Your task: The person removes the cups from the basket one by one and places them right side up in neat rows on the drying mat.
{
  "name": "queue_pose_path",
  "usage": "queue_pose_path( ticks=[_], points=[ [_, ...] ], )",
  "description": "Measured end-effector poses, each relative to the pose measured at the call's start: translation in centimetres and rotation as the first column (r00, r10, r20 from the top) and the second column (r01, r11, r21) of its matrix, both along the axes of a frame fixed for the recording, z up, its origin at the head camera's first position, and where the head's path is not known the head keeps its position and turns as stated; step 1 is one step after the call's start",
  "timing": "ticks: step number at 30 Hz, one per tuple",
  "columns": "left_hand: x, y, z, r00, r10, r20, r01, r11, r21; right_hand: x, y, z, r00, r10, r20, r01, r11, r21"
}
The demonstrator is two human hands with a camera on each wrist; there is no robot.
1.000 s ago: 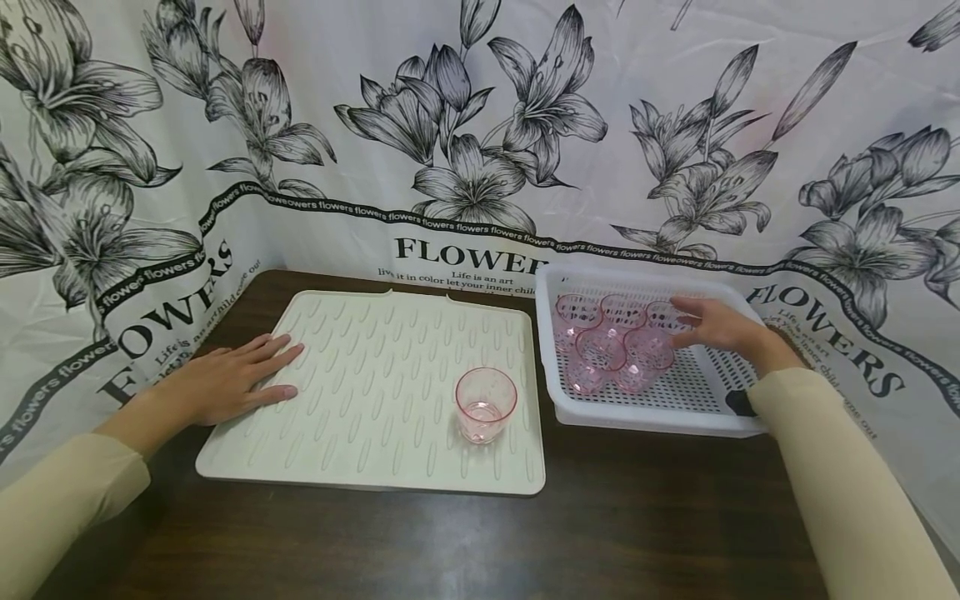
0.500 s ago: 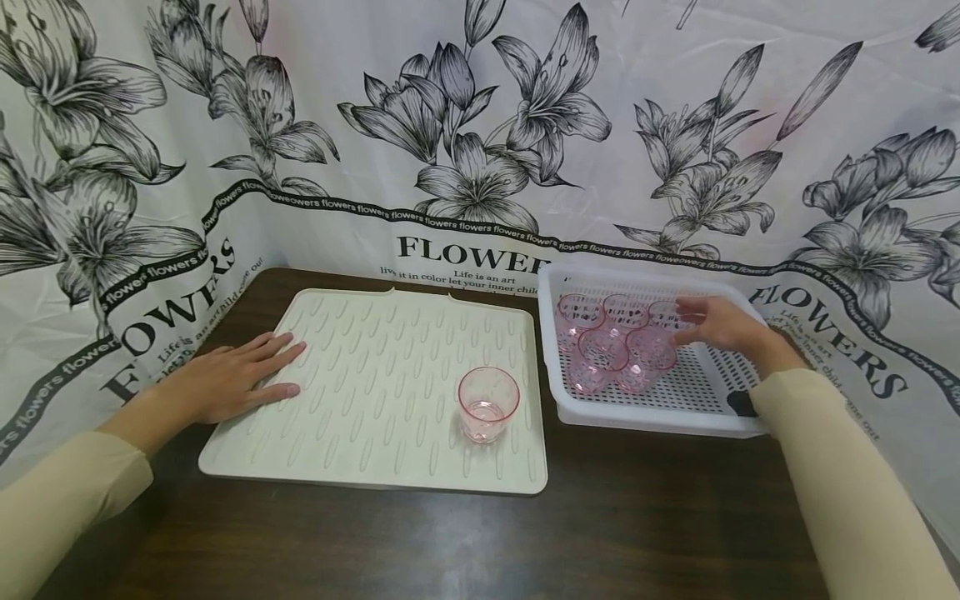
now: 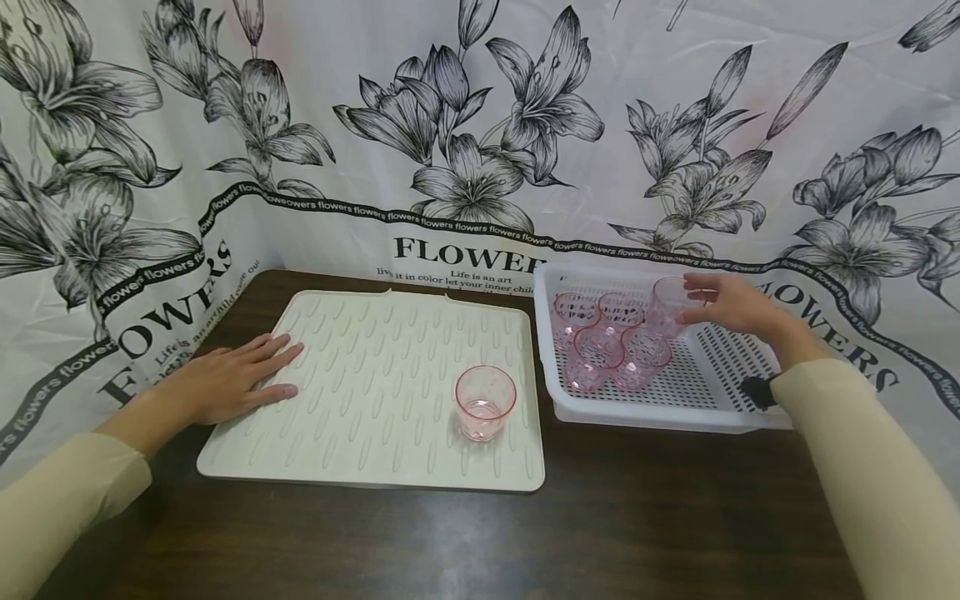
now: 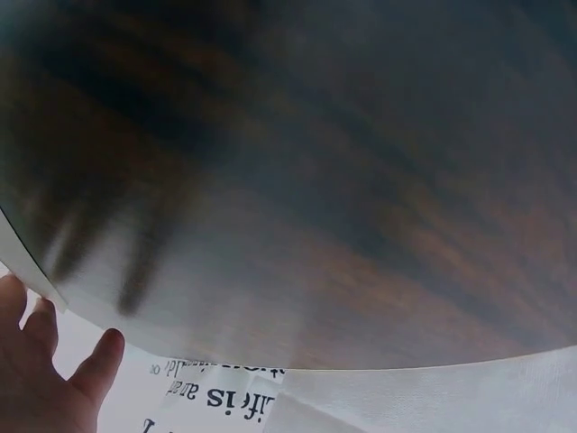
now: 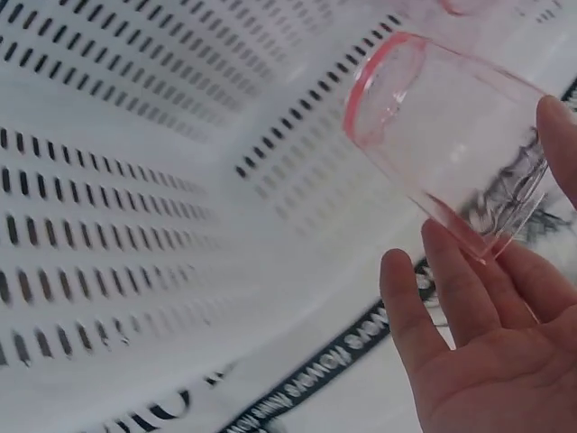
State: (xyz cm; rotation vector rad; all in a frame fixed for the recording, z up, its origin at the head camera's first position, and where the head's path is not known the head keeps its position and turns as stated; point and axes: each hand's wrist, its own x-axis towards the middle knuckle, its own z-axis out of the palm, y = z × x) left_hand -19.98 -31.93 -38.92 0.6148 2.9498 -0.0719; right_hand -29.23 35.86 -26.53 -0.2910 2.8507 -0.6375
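My right hand [image 3: 727,304] grips a clear pink-tinted drinking glass [image 5: 451,135] by its side, fingers on one side and thumb on the other. The glass is held over the white perforated basket [image 3: 645,417]; several like pink glasses [image 3: 597,358] stand in the basket's left half. On the left edge of the cream ribbed drying mat [image 3: 360,383] rests my left hand [image 3: 232,379], its fingers spread and straight. One pink glass [image 3: 483,408] stands upright near the mat's right edge. In the left wrist view only part of the left hand [image 4: 54,370] shows.
A dark brown wooden table [image 3: 450,542] lies under the mat and basket. White cloth [image 3: 315,242] with black flower prints and lettering hangs behind and at both sides. A small black object [image 3: 757,392] shows at the right wrist, over the basket's corner.
My right hand has lifted a glass from among the others in the basket, moving up and slightly right. The left hand stays on the mat.
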Motion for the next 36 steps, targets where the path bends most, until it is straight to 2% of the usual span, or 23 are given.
queue_pose_path(
  ticks=[8,13,25,36],
  points=[
    [0.0,-0.1,-0.2,1.0,0.005,0.002,-0.005,1.0,0.003,0.3,-0.7,3.2,1.0,-0.003,-0.028,0.001,0.998,-0.058],
    [0.1,0.0,-0.2,1.0,0.004,0.0,-0.004,1.0,0.013,0.7,-1.1,4.4,0.999,-0.003,-0.037,0.0,0.998,-0.065],
    [0.1,0.1,-0.2,1.0,0.01,0.002,-0.01,1.0,0.018,1.8,-4.2,5.3,0.992,0.035,-0.118,-0.047,0.994,-0.097],
    [0.0,0.1,-0.2,1.0,0.01,-0.002,-0.01,1.0,0.01,2.4,-8.3,5.5,0.972,0.141,-0.188,-0.169,0.974,-0.147]
  ],
)
